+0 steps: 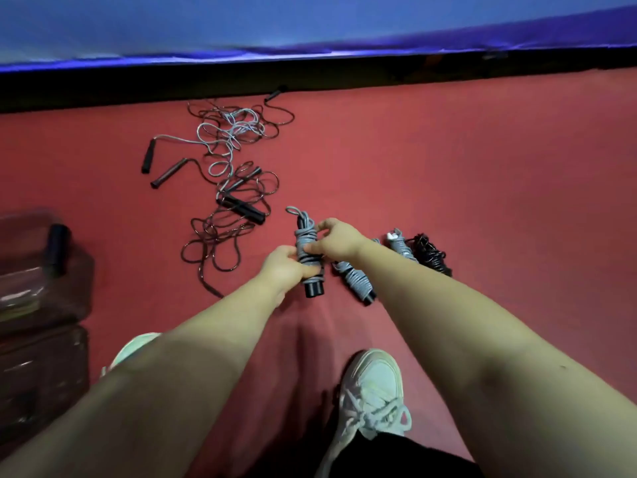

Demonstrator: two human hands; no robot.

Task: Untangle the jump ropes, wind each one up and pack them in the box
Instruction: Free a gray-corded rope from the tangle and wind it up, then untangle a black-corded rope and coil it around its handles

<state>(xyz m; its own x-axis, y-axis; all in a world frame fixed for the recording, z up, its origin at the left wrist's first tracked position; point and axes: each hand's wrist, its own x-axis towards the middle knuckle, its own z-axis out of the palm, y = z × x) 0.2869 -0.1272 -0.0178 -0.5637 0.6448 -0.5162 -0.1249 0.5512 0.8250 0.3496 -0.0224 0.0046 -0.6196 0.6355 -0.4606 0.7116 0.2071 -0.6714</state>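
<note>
Where the red floor (465, 160) runs to its far edge, a black strip (344, 69) and a blue padded mat (310, 25) close it off across the whole width. The right half of the floor lies bare from that edge to the near arms. The left half holds a loose tangle of jump ropes (231, 160), grey and dark cords crossing each other, with black handles sticking out on its left and near sides and one handle reaching the black strip.

Just near of the tangle, in the middle, both hands hold a wound grey jump rope (305, 243) nearly upright, black handle ends pointing toward the person. The left hand (282, 265) grips the lower part of the bundle with fingers curled round it. The right hand (336, 238) pinches the grey cord higher up. To the right, on the floor, lie three more wound bundles in a row: a grey one (356, 282) just beside the held rope, another grey one (401, 248), then a black one (431, 253).

At the left edge stands a clear plastic box (20, 298) with a black handle (57, 244) showing inside it; nearer sits a second clear piece (38, 374), box or lid I cannot tell. Two pale shoes (374, 388) stand on the near floor.
</note>
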